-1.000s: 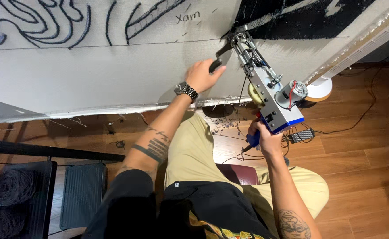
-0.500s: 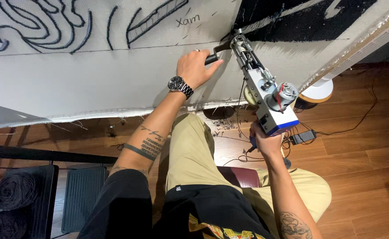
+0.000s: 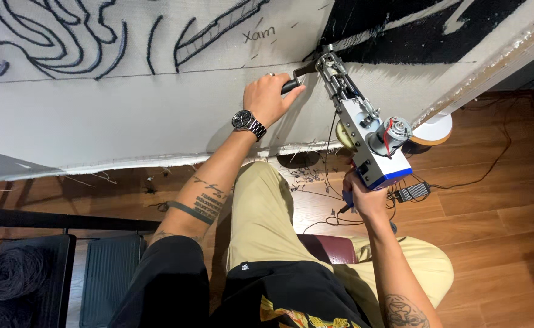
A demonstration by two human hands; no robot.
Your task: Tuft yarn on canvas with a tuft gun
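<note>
Against the pale stretched cloth (image 3: 127, 115) before us we hold one tufting gun (image 3: 364, 136), and both our hands are on it. Our left hand (image 3: 270, 97) has its grip clamped on the black front handle (image 3: 291, 85) near the needle end, which meets the cloth just under the black tufted patch (image 3: 400, 27). Our right hand (image 3: 364, 197) is wrapped tight around the blue rear handle below the gun's white body. We count one motor (image 3: 391, 130) on the gun, one wristwatch (image 3: 249, 123) on the left wrist, and one ring on a left finger.

Compared with half a second ago, the gun sits at much the same slant and the left hand has stayed on the front handle; compared with a full second ago that hand has come up a little closer to the drawn line on the cloth. The right hand has kept its hold throughout.

Around us we see dark tufted curves (image 3: 54, 36) on the cloth at upper left, a wooden floor (image 3: 492, 212) strewn with yarn scraps, a black power adapter (image 3: 413, 192) with its cable, and a roll of tape (image 3: 432, 129) just behind the gun. Two dark balls of yarn (image 3: 15, 273) sit at lower left. Our own knee partly hides the floor beneath the gun.
</note>
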